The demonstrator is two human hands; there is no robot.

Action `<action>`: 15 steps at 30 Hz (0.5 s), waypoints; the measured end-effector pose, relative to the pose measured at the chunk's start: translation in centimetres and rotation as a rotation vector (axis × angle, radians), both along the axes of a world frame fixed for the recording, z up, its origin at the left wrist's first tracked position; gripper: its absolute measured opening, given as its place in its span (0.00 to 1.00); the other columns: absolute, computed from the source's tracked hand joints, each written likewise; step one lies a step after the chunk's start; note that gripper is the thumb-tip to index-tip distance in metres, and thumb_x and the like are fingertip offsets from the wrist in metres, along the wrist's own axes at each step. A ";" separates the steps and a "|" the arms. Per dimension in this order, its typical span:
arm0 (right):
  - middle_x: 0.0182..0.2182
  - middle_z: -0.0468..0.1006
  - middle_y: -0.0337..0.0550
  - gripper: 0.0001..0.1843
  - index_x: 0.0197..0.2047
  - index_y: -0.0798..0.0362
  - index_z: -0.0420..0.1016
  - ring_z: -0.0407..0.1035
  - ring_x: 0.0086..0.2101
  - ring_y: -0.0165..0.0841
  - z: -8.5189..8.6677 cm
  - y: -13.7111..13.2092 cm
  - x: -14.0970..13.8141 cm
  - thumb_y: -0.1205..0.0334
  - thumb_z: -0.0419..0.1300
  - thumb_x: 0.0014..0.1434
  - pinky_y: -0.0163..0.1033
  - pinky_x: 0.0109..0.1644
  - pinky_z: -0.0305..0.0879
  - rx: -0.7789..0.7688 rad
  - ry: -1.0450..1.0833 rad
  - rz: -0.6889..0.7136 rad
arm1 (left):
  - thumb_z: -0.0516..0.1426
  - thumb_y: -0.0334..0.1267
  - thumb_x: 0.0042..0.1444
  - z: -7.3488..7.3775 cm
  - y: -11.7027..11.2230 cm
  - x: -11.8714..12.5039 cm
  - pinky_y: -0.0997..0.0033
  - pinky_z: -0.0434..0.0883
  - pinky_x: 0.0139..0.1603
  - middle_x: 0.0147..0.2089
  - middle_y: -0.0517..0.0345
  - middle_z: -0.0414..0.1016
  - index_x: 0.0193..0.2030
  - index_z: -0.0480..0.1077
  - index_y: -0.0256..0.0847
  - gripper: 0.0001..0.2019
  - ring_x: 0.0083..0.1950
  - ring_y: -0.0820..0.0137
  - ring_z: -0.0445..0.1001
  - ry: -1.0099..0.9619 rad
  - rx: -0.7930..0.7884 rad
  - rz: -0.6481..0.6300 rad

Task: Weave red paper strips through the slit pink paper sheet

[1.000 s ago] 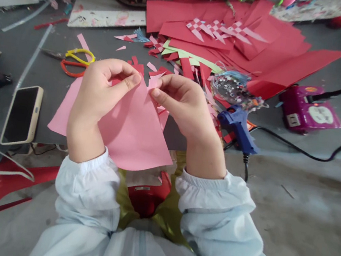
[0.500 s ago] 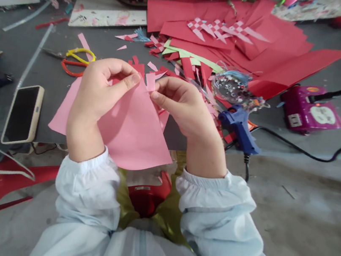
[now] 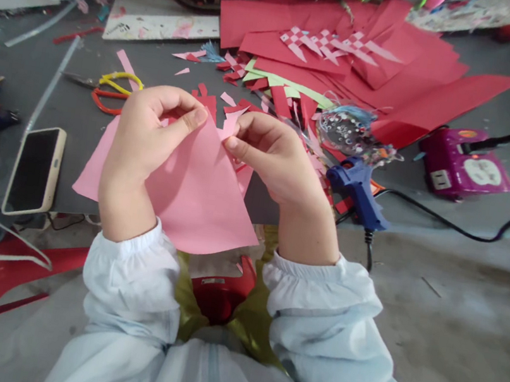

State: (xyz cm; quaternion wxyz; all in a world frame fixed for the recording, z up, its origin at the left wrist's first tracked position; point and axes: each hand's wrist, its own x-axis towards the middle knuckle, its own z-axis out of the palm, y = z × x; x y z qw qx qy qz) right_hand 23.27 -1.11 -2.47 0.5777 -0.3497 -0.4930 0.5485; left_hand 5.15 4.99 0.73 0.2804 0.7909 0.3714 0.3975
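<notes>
A pink paper sheet (image 3: 201, 199) is held up in front of me over the edge of a dark mat. My left hand (image 3: 145, 139) is closed on its upper left part, thumb pressed on the front. My right hand (image 3: 272, 155) pinches a narrow pink paper strip (image 3: 229, 124) at the sheet's top edge between thumb and forefinger. Red paper pieces show behind the fingers.
A phone (image 3: 34, 171) lies at the left. Scissors (image 3: 107, 89) with yellow and red handles lie behind my left hand. A blue glue gun (image 3: 358, 190) with a cable, a purple power strip (image 3: 463, 164), a bag of googly eyes (image 3: 350, 132) and a pile of red paper sheets (image 3: 374, 62) are right.
The pink strip in my right hand has tilted slightly at the sheet's top edge. Both hands stay in place.
</notes>
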 end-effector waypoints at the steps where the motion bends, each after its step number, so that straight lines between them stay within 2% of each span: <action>1: 0.27 0.69 0.32 0.17 0.31 0.52 0.71 0.64 0.27 0.22 0.0 0.0 0.0 0.51 0.72 0.51 0.31 0.34 0.65 -0.002 0.002 0.004 | 0.65 0.45 0.58 0.0 0.0 0.0 0.70 0.75 0.39 0.31 0.61 0.76 0.32 0.76 0.42 0.10 0.35 0.69 0.77 -0.006 0.002 0.005; 9: 0.31 0.76 0.37 0.17 0.35 0.55 0.75 0.69 0.30 0.23 -0.2 -0.1 0.4 0.52 0.73 0.50 0.31 0.35 0.67 -0.089 -0.043 0.011 | 0.67 0.36 0.55 0.0 -0.1 0.2 0.75 0.73 0.33 0.30 0.62 0.79 0.30 0.78 0.43 0.04 0.33 0.72 0.77 -0.079 0.020 0.015; 15: 0.27 0.74 0.35 0.17 0.31 0.55 0.74 0.67 0.27 0.22 -0.1 -0.2 0.5 0.52 0.73 0.50 0.31 0.32 0.65 -0.105 -0.060 0.012 | 0.66 0.48 0.55 -0.1 0.1 0.1 0.73 0.74 0.34 0.29 0.61 0.77 0.30 0.77 0.43 0.11 0.33 0.71 0.77 -0.050 0.025 0.016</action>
